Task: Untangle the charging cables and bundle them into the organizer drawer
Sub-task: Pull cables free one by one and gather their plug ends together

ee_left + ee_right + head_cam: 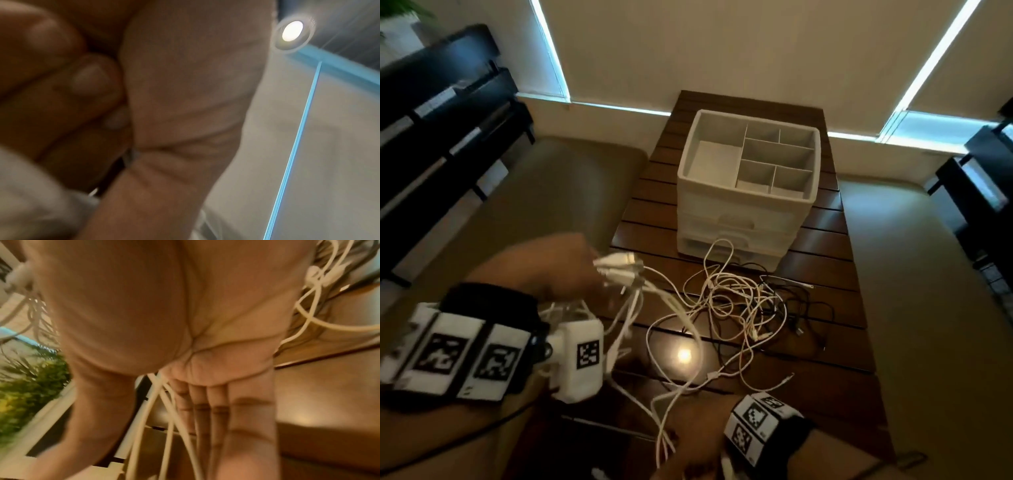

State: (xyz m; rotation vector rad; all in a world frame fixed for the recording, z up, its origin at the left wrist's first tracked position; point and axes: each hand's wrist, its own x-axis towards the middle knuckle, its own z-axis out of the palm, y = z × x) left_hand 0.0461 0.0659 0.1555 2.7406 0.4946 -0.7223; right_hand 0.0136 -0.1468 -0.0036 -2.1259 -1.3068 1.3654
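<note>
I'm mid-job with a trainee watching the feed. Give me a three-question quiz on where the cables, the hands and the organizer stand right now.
1. True or false: the left hand holds a bunch of white cable ends above the table.
2. The top tray of the organizer is: A full of cables, B holding one cable, C with no cables in it.
3. What colours are the cables in the tangle in front of the organizer?

Key
1. True.
2. C.
3. White and black.
</note>
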